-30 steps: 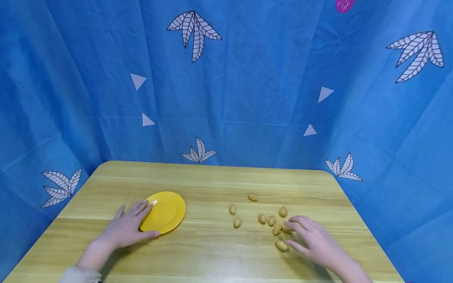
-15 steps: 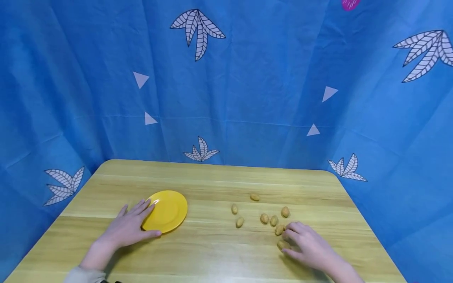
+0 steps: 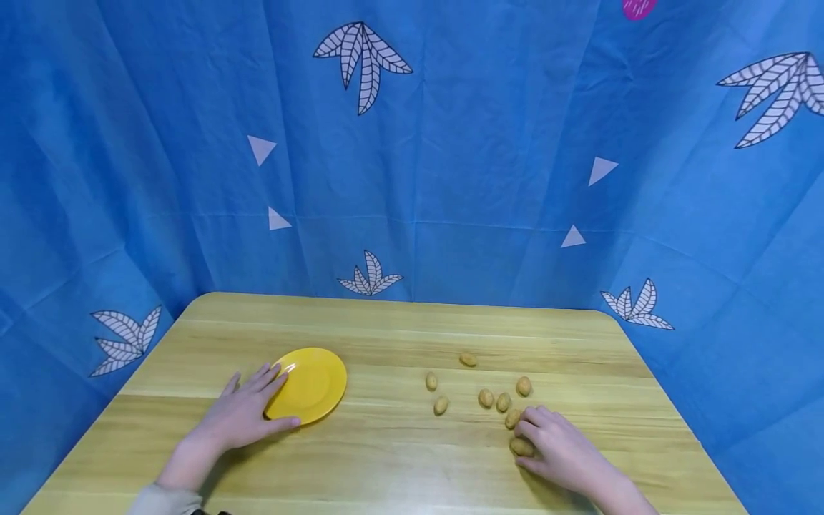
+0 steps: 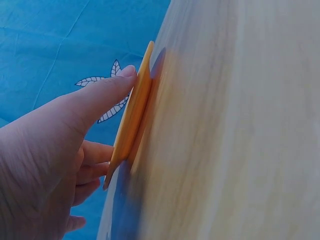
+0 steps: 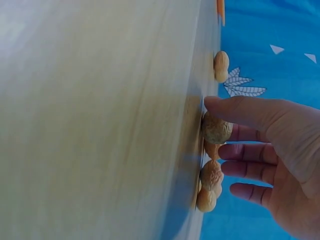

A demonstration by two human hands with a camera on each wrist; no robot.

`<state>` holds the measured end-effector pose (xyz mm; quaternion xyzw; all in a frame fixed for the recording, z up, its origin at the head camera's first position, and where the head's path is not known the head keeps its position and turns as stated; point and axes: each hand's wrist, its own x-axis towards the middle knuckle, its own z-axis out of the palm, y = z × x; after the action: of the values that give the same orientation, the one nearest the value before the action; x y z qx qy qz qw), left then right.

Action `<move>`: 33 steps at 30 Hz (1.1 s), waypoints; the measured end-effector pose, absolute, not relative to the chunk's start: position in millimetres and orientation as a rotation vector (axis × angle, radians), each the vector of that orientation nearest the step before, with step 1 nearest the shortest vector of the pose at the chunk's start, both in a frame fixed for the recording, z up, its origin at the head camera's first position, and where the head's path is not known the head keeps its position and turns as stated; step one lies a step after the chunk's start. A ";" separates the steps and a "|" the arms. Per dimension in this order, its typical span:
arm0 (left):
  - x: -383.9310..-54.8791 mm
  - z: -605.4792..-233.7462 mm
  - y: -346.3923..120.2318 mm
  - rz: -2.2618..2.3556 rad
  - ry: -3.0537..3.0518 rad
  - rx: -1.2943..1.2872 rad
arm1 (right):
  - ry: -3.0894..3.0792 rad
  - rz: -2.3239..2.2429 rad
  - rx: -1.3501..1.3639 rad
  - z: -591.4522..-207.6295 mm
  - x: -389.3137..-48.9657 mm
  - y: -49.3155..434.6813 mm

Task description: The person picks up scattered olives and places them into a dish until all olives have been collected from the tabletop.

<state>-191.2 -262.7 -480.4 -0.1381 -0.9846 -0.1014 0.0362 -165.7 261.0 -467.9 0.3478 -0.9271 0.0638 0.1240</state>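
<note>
A yellow plate (image 3: 315,386) lies on the left part of the table. My left hand (image 3: 241,418) rests against its left rim, fingers spread and fairly straight, the thumb along the near edge. The left wrist view shows the plate (image 4: 134,115) edge-on beside the thumb. On the right, my right hand (image 3: 563,450) pinches the nearest peanut (image 3: 521,447) between thumb and fingers. That peanut (image 5: 217,129) sits under the thumb in the right wrist view, still at table level. Another peanut (image 3: 513,418) lies just beyond the fingertips.
Several more unshelled peanuts lie scattered on the wooden table (image 3: 386,458), among them one peanut (image 3: 468,359) farthest back and one peanut (image 3: 440,405) toward the middle. A blue patterned curtain (image 3: 476,143) hangs behind the table and around its sides.
My right hand has come in to the left over the peanuts, and its fingers have drawn together around the nearest one. The left hand stays at the plate.
</note>
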 end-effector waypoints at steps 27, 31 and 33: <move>-187.9 -474.9 -260.9 -0.313 -3.014 -0.433 | -2.621 0.164 1.093 -459.6 -173.3 237.4; -187.5 -473.6 -260.7 -0.318 -3.017 -0.435 | -2.619 0.149 1.116 -457.4 -176.8 228.9; -187.7 -473.5 -260.9 -0.325 -3.020 -0.434 | -2.618 0.141 1.125 -455.5 -178.8 223.7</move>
<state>-187.7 -260.9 -473.5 -0.1412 -0.9836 -0.1057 0.0366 -178.8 223.7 -455.5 0.3903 -0.9081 0.0487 0.1437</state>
